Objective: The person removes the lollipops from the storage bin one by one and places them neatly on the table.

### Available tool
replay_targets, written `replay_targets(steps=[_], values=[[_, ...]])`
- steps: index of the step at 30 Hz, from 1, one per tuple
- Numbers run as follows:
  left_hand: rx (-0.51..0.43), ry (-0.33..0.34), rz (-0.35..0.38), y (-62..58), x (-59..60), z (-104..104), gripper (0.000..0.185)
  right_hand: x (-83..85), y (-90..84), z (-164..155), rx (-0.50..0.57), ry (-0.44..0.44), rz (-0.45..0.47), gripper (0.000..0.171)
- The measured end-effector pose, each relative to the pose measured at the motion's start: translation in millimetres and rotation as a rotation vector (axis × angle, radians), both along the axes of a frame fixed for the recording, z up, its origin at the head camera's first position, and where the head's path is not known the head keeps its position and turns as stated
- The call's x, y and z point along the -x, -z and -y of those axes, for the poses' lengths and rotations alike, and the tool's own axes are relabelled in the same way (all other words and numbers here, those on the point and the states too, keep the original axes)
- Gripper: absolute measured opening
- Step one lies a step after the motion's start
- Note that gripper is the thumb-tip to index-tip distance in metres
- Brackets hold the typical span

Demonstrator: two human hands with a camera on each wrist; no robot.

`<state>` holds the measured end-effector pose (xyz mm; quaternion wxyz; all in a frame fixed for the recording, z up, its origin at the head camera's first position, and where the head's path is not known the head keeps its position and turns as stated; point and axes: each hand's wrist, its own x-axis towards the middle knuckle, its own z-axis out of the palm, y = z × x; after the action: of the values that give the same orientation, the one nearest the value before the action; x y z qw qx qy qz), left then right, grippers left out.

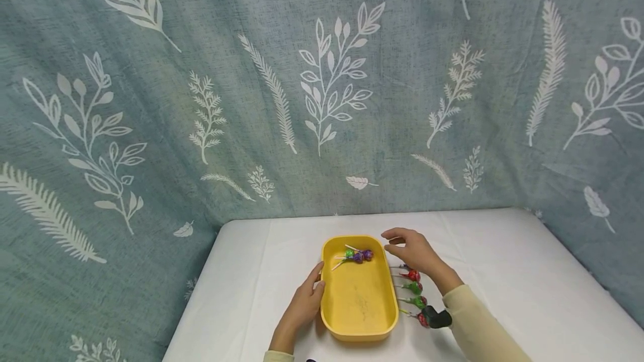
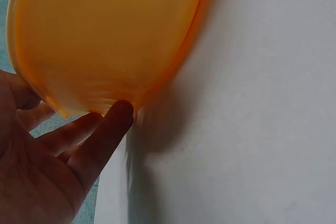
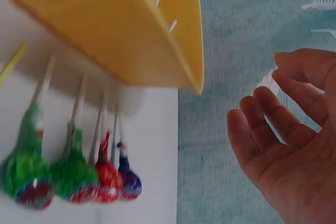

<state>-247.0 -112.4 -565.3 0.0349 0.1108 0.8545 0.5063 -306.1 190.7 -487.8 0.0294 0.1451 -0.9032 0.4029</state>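
A yellow tray (image 1: 359, 320) with raised walls stands on the white table. Toward its far end lie a few wrapped lollipops (image 1: 358, 257), purple and green. Fingers of my left hand (image 1: 304, 300) touch the tray's left wall from outside; the left wrist view shows this hand (image 2: 63, 161) against the tray (image 2: 105, 35). Beside the far right corner, my right hand (image 1: 411, 249) hovers with loosely bent fingers and holds nothing. Just below it, several lollipops lie in a row along the tray's right side, among them a green one (image 1: 413, 287) and a purple one (image 3: 129, 179).
White cloth covers the table (image 1: 251, 284). A blue-green curtain (image 1: 402, 183) with white leaf prints hangs behind it and at the sides. A black object (image 1: 436, 317) at my right wrist partly overlaps the nearest lollipop (image 1: 422, 319).
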Motion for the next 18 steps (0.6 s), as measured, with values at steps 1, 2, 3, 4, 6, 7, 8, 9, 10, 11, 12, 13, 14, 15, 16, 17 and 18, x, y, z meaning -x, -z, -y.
replay_targets(steps=[1, 2, 3, 4, 6, 7, 8, 9, 10, 11, 12, 13, 14, 15, 16, 17, 18], values=[[-0.001, 0.0, 0.001, 0.1, -0.1, 0, 0.051, 0.6, -0.5, 3, -0.004, -0.004, 0.001, 0.027], [-0.003, -0.001, 0.003, 0.0, -0.2, 1, 0.051, 1.2, -1.0, 7, -0.006, -0.008, 0.005, 0.028], [-0.004, -0.003, 0.006, 0.2, -0.2, 1, 0.051, 1.9, -1.7, 10, -0.007, -0.012, 0.009, 0.028], [-0.004, -0.005, 0.007, -0.1, -0.3, 1, 0.051, 2.2, -2.2, 13, -0.006, -0.015, 0.018, 0.028], [-0.005, -0.008, 0.008, -0.4, -0.4, 0, 0.051, 3.1, -2.9, 19, -0.005, -0.021, 0.037, 0.028], [-0.001, -0.011, 0.008, -0.7, -0.6, 0, 0.051, 3.5, -3.1, 21, -0.004, -0.029, 0.045, 0.027], [0.001, -0.013, 0.009, -0.7, -0.7, 0, 0.051, 3.8, -3.1, 24, -0.001, -0.032, 0.056, 0.027], [0.003, -0.013, 0.007, -0.7, -0.7, 0, 0.051, 4.1, -3.0, 26, -0.001, -0.037, 0.065, 0.027], [0.007, -0.014, 0.004, -1.0, -0.9, -1, 0.051, 4.2, -3.0, 29, 0.002, -0.041, 0.076, 0.027], [0.008, -0.014, 0.002, -0.5, -0.9, -1, 0.051, 4.3, -2.9, 31, 0.0, -0.046, 0.085, 0.028], [0.009, -0.013, 0.003, -0.7, -1.0, -1, 0.051, 4.4, -2.7, 33, 0.003, -0.046, 0.098, 0.029], [0.011, -0.012, 0.002, -1.0, -1.0, -1, 0.051, 4.5, -2.5, 35, 0.005, -0.045, 0.108, 0.03], [0.011, -0.012, 0.005, -0.9, -0.9, -1, 0.051, 4.8, -2.1, 37, 0.005, -0.042, 0.122, 0.032], [0.012, -0.011, 0.004, -1.1, -0.9, -1, 0.051, 4.9, -2.2, 39, 0.007, -0.042, 0.135, 0.033], [0.012, -0.011, 0.006, -1.2, -0.9, -1, 0.051, 5.9, -1.3, 41, 0.004, -0.039, 0.146, 0.035], [0.011, -0.01, 0.006, -1.0, -0.8, -1, 0.051, 7.0, -0.3, 43, 0.0, -0.035, 0.158, 0.036], [0.012, -0.01, 0.009, -1.1, -0.9, -2, 0.051, 8.2, 1.1, 46, -0.006, -0.032, 0.168, 0.037]])
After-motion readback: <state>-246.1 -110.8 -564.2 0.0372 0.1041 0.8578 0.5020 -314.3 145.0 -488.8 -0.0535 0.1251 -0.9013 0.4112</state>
